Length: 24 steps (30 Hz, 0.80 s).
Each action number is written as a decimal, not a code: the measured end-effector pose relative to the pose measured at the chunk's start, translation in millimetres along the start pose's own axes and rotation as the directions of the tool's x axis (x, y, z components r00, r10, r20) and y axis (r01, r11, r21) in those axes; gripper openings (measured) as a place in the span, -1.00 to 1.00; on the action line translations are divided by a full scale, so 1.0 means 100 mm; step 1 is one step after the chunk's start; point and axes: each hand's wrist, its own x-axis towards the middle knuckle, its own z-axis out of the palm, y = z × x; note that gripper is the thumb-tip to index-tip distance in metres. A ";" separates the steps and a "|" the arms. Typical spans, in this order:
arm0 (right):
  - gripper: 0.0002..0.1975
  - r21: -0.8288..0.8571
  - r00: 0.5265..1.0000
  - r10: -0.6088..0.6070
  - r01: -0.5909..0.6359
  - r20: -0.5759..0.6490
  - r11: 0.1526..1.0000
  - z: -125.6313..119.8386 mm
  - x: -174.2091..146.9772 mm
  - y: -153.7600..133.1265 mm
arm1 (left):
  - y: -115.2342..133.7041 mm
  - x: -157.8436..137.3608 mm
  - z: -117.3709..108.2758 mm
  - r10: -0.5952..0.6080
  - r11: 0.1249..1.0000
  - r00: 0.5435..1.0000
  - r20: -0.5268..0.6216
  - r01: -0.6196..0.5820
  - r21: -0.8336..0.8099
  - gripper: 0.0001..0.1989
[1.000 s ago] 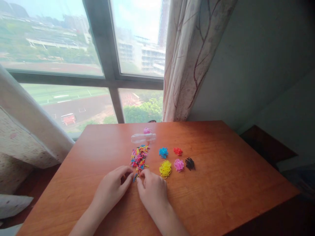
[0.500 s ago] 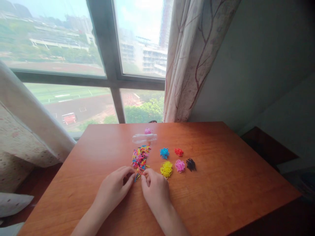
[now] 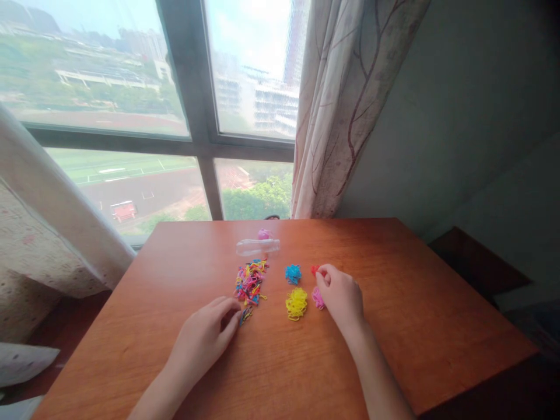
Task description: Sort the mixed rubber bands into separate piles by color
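Observation:
A mixed pile of small coloured rubber bands lies on the wooden table. My left hand rests at its near edge, thumb and fingertips closed on a few dark and yellow rubber bands. My right hand reaches over the small red heap, fingers pinched together at it; the band in the pinch is mostly covered by the fingers. Beside that hand lies a pink heap, partly hidden. A blue heap and a yellow heap sit between the hands. The black heap is hidden behind my right hand.
At the back of the table lies a clear plastic pouch or tube, with a round pink-purple object behind it. A window stands beyond the far table edge, with a curtain hanging at its right.
My right hand has moved from the mixed pile rightward to the red heap, now covering the black heap and part of the pink one. My left hand has stayed in place.

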 end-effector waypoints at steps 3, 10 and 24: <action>-0.79 -0.095 0.999 0.030 -0.027 0.039 0.995 0.02 0.10 0.07 | -0.01 0.00 0.01 0.003 1.000 1.000 -0.007 -0.003 -0.005 -0.77; -0.74 -0.166 0.996 0.068 -0.057 0.062 0.984 0.10 0.17 0.05 | 0.00 -0.01 0.00 0.000 1.000 1.000 0.016 0.000 0.013 -0.76; -0.81 0.199 0.978 -0.206 0.204 -0.012 0.959 0.15 -0.35 -0.20 | 0.05 -0.02 -0.03 -0.016 0.999 0.998 0.066 0.013 0.045 -0.79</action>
